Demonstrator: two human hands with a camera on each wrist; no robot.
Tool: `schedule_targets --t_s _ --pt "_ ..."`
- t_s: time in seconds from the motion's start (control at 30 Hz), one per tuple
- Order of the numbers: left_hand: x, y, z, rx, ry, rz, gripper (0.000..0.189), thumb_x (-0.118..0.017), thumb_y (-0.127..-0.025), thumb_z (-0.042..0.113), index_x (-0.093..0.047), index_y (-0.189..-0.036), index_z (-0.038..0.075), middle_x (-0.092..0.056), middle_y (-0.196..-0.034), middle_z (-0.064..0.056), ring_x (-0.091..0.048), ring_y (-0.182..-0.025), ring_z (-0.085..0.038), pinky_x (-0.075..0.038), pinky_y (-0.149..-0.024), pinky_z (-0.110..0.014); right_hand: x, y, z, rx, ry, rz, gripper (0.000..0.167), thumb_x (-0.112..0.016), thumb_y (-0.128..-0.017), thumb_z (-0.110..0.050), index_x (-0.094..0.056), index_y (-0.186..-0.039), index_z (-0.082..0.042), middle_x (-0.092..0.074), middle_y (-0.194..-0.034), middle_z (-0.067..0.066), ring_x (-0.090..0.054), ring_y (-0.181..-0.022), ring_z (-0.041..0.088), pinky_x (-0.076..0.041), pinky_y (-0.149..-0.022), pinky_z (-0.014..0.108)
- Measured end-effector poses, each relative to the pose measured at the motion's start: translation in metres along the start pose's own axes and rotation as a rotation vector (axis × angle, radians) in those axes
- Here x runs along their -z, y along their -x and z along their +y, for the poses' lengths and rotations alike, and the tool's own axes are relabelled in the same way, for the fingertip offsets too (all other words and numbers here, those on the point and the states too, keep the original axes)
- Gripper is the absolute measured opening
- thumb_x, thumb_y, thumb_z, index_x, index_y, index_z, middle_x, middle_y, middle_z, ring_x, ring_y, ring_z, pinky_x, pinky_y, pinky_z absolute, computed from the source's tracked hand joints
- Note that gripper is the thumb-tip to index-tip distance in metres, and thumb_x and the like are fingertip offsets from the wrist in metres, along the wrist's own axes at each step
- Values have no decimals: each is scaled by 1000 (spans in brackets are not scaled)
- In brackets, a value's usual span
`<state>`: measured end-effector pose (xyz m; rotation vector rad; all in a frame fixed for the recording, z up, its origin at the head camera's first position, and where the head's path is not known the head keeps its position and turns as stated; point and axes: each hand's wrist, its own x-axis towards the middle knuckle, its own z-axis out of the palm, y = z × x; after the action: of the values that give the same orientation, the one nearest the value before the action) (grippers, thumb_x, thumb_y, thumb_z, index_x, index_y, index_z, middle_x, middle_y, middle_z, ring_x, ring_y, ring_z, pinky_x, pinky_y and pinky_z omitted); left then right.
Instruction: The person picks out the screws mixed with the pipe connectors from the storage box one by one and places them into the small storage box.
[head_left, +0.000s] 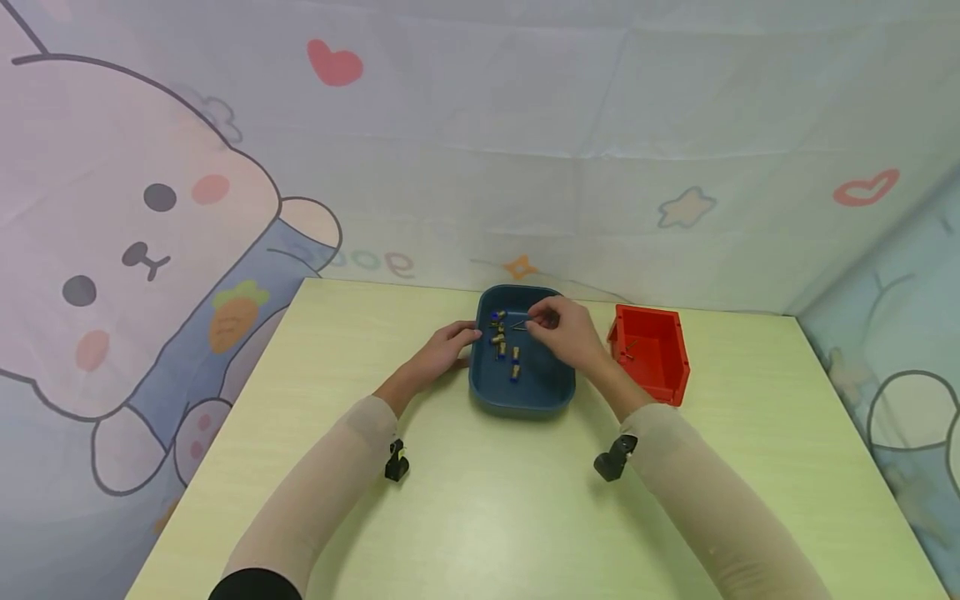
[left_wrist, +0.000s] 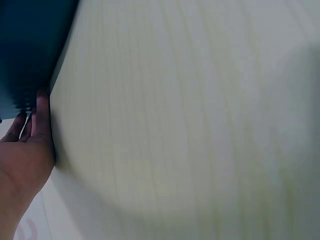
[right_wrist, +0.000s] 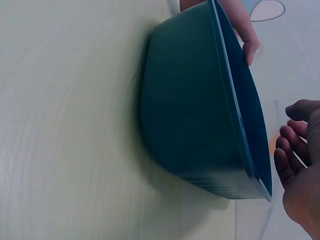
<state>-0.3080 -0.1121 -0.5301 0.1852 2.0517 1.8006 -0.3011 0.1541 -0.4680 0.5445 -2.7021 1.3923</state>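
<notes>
Against the left wall of a blue plastic tub rests my left hand; its fingers lie along the outside and its thumb is at the rim. Over the tub's right side is my right hand, fingers loosely bent, with a gap between thumb and fingers in the right wrist view. Its fingertips overlap thin metal screws in the head view. Left of these, several brass fittings with blue ends lie on the tub floor.
A red plastic bin stands on the table right of the tub, behind my right forearm. A few small screws lie inside it. A printed cloth hangs along the table's back edge.
</notes>
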Motion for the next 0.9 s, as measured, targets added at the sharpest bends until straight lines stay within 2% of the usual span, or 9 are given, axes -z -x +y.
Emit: schedule_targets --t_s 0.37,0.9 --pt "0 -1 -1 15 3 4 59 -51 -112 39 -40 -162 8 -41 -164 -12 -42 -151 -28 -52 -114 -44 -12 -2 -7 -4 -38 -7 23 -76 -99 -13 -73 -115 3 -72 -103 13 -67 -94 27 -61 -87 41" --pt "0 0 -1 -6 -5 -6 59 -49 -113 38 -39 -162 7 -41 -164 -12 -41 -151 -28 -51 -115 -44 -33 -4 -5 21 -36 -20 20 -75 -99 -13 -74 -113 2 -73 -99 10 -69 -89 24 -61 -82 40"
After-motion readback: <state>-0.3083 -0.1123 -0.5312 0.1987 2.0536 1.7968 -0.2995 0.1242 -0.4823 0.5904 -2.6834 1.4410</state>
